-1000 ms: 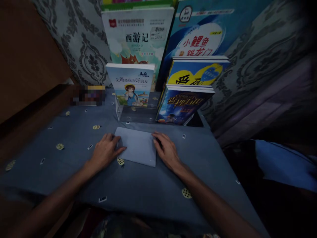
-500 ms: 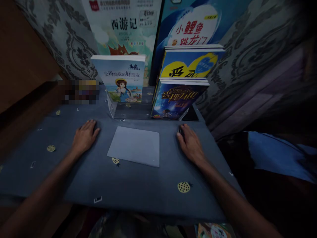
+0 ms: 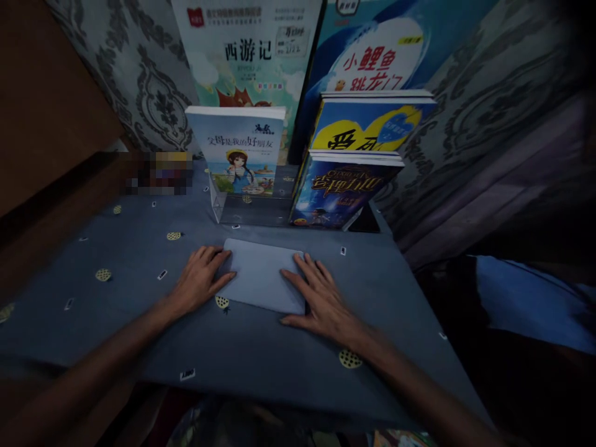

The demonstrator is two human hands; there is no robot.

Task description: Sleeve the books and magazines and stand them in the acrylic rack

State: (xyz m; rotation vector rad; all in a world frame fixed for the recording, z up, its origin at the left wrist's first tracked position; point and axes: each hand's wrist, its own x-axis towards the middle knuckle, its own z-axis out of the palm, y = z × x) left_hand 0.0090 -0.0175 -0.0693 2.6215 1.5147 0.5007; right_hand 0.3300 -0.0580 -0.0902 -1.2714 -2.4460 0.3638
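Both hands flat, fingers spread, gripping nothing: left hand (image 3: 199,284) on left edge of grey sheet (image 3: 261,273), right hand (image 3: 321,299) on right edge. Sheet mid-tablecloth (image 3: 116,310), before books (image 3: 347,189). Smoothing step; next likely needs even pressure.

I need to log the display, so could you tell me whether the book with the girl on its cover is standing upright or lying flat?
Upright: the girl-cover book stands in a clear holder, cover facing forward.
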